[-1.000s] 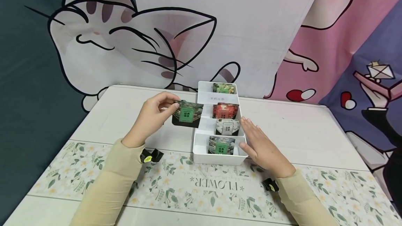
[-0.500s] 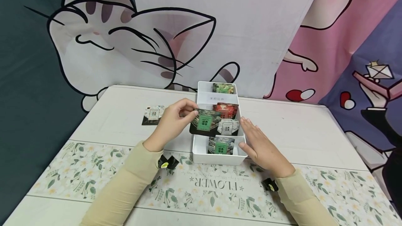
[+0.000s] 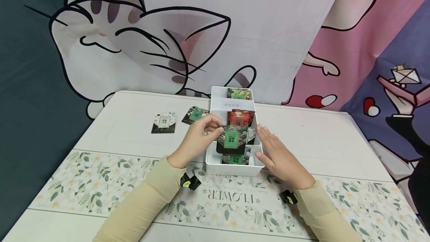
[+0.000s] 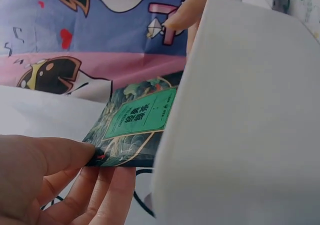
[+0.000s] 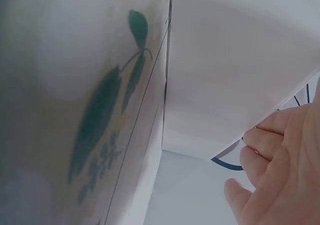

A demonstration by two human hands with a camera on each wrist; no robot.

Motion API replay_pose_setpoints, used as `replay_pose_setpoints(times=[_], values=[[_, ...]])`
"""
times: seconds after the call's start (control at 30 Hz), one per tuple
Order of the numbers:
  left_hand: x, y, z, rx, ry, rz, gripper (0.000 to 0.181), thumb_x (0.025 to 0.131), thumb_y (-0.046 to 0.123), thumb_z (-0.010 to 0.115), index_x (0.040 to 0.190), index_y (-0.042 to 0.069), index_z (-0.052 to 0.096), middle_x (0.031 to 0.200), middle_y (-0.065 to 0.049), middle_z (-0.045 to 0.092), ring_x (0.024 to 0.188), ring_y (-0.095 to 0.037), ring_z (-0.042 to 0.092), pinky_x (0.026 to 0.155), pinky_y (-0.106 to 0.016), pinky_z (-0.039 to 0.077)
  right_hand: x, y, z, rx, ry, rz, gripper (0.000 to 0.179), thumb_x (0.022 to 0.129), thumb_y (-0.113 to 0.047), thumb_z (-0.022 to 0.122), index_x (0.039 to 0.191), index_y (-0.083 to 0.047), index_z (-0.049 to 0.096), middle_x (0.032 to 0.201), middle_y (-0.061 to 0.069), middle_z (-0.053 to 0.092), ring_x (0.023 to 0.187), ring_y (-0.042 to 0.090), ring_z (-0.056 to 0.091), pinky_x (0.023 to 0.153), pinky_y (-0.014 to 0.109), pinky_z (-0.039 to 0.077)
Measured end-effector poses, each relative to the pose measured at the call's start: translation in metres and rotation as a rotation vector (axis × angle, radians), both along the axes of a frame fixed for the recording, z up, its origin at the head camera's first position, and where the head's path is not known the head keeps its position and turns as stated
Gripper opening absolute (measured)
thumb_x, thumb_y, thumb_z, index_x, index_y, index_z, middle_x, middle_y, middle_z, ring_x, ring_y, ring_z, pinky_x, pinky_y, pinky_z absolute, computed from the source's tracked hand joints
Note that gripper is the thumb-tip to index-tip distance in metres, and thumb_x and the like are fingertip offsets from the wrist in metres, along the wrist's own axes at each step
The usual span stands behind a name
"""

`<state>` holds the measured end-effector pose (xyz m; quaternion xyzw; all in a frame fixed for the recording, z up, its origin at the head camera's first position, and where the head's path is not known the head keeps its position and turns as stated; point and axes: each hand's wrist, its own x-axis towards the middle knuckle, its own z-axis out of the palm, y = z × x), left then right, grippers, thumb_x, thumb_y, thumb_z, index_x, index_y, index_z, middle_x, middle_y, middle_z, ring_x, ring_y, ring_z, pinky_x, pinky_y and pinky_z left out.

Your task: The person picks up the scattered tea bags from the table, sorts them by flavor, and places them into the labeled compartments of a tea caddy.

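My left hand [image 3: 199, 134] pinches the corner of a green-labelled tea bag packet [image 3: 231, 141] between thumb and fingers. The packet hangs upright over the near part of a white divided box [image 3: 231, 170]. In the left wrist view, the box wall hides part of the packet [image 4: 140, 115]. Behind it in the head view, a white packet [image 3: 251, 136] is mostly covered. Another green packet [image 3: 236, 160] stands in the nearest compartment, its top hidden. Against the box's right side rests my right hand [image 3: 283, 160], fingers straight and holding nothing.
Farther back in the box stand red packets [image 3: 241, 118] and a yellow-green packet [image 3: 238, 93]. On the table left of the box lie a white-and-black packet [image 3: 163, 122] and a dark green packet [image 3: 196, 114]. A cartoon cloth [image 3: 268, 29] hangs behind the table.
My left hand has carried the green packet rightward and nearer, from beside the box to over its compartments. Two packets on the table have come into sight. The right hand stays put.
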<state>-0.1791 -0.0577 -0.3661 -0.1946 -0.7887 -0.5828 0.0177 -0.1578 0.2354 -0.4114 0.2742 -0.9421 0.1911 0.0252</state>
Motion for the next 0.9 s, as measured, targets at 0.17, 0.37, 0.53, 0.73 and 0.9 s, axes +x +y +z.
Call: replay_pose_setpoints(times=[0.17, 0.37, 0.53, 0.73, 0.9], values=[[0.004, 0.005, -0.004, -0.002, -0.028, -0.032, 0.013, 0.097, 0.005, 0.066, 0.11, 0.005, 0.066, 0.101, -0.008, 0.068, 0.093, -0.021, 0.066, 0.085, -0.038, 0.057, 0.0, 0.0, 0.001, 0.005, -0.002, -0.004, 0.074, 0.108, -0.041, 0.047, 0.163, -0.004, 0.013, 0.169, 0.014, 0.013, 0.155, 0.034, 0.011, 0.125, 0.054, 0.014], [0.008, 0.011, -0.009, -0.053, -0.019, -0.08, 0.014, 0.097, 0.002, 0.064, 0.11, 0.008, 0.064, 0.104, -0.005, 0.068, 0.094, -0.018, 0.066, 0.087, -0.034, 0.057, 0.0, -0.001, 0.002, 0.001, 0.001, -0.005, 0.074, 0.108, -0.041, 0.047, 0.163, -0.004, 0.013, 0.169, 0.013, 0.013, 0.155, 0.035, 0.012, 0.124, 0.056, 0.016], [0.014, 0.016, -0.012, -0.115, 0.019, -0.108, 0.018, 0.095, -0.002, 0.062, 0.109, 0.009, 0.064, 0.105, -0.005, 0.069, 0.094, -0.017, 0.066, 0.087, -0.028, 0.056, -0.001, -0.001, 0.003, 0.0, -0.001, -0.006, 0.074, 0.108, -0.041, 0.047, 0.162, -0.003, 0.014, 0.169, 0.014, 0.014, 0.155, 0.036, 0.013, 0.123, 0.059, 0.017], [0.018, 0.021, -0.013, -0.175, 0.045, -0.143, 0.017, 0.095, -0.003, 0.06, 0.109, 0.006, 0.065, 0.107, -0.005, 0.068, 0.093, -0.016, 0.065, 0.084, -0.025, 0.056, -0.001, -0.001, 0.002, -0.004, -0.001, -0.006, 0.074, 0.108, -0.04, 0.048, 0.162, -0.002, 0.014, 0.168, 0.015, 0.014, 0.154, 0.037, 0.014, 0.122, 0.06, 0.018], [0.019, 0.022, -0.014, -0.246, 0.119, -0.136, 0.01, 0.096, -0.001, 0.062, 0.103, 0.005, 0.067, 0.107, -0.004, 0.065, 0.099, -0.017, 0.066, 0.087, -0.021, 0.056, 0.0, -0.001, 0.001, -0.006, -0.003, -0.008, 0.074, 0.108, -0.041, 0.047, 0.162, -0.003, 0.015, 0.168, 0.015, 0.014, 0.155, 0.035, 0.013, 0.122, 0.059, 0.018]])
